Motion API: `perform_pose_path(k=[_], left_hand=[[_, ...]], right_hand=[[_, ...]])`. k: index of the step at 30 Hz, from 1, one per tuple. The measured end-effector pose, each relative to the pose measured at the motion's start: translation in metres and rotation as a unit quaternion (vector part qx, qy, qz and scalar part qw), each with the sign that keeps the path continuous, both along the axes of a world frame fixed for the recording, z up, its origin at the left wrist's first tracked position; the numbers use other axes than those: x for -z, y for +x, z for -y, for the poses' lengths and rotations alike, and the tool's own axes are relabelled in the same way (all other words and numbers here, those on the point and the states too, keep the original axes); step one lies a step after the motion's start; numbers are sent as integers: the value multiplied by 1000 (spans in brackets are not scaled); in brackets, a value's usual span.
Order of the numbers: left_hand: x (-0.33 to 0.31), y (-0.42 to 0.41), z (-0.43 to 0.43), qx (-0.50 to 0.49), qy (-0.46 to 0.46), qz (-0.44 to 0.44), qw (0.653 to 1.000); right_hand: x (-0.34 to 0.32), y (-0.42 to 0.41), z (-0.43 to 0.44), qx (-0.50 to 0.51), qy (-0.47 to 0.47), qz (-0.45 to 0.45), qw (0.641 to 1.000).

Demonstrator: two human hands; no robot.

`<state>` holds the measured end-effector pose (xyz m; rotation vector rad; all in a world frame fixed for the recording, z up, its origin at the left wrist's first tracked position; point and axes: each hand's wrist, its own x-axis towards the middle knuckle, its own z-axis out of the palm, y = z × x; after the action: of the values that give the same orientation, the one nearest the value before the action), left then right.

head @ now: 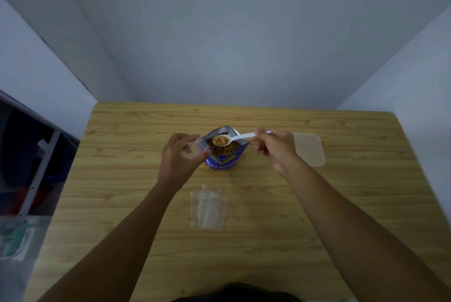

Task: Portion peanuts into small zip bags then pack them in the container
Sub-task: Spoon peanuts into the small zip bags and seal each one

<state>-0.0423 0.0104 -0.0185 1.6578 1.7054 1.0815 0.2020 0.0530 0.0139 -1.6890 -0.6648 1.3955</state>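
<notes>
Your left hand (pixel 174 155) pinches a small zip bag (pixel 195 149) just left of the blue pouch (pixel 223 156); your right hand (pixel 275 149) grips a white spoon (pixel 240 137) of peanuts (pixel 219 141) over its mouth. Pouch reads "GARDEN", rest blurred. Spare bags (pixel 210 206) nearer you than the pouch, container (pixel 308 149) to its right, on the bench (pixel 317 204).

Spoon (pixel 234 138) of peanuts (pixel 219 140) above open pouch (pixel 223 155)

You face a light wood-grain surface (pixel 317 216) pushed into a corner of plain grey-white walls (pixel 219 33). Off its left edge stands a grey metal frame (pixel 36 174) against something dark. Below that frame lies a pale tray (pixel 22 256) holding teal items, too blurred to name.
</notes>
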Motion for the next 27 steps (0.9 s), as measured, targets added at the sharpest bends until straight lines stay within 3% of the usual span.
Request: perform_pose_path(k=[5, 14, 19, 23, 27], left_hand=[[-6, 4, -8, 16, 3, -24, 1000], [-19, 23, -20, 51, 26, -31, 998], [-28, 33, -23, 61, 38, -6, 997], [-26, 30, -21, 38, 33, 10, 999], [-21, 21, -17, 4, 33, 22, 999]], right_hand=[[-26, 12, -11, -20, 32, -17, 999], [-58, -9, -18, -164, 138, 85, 973], [-71, -23, -19, -292, 204, 215, 909], [-84, -19, -20, -350, 242, 236, 873], [-86, -5, -27, -302, 267, 196, 894]])
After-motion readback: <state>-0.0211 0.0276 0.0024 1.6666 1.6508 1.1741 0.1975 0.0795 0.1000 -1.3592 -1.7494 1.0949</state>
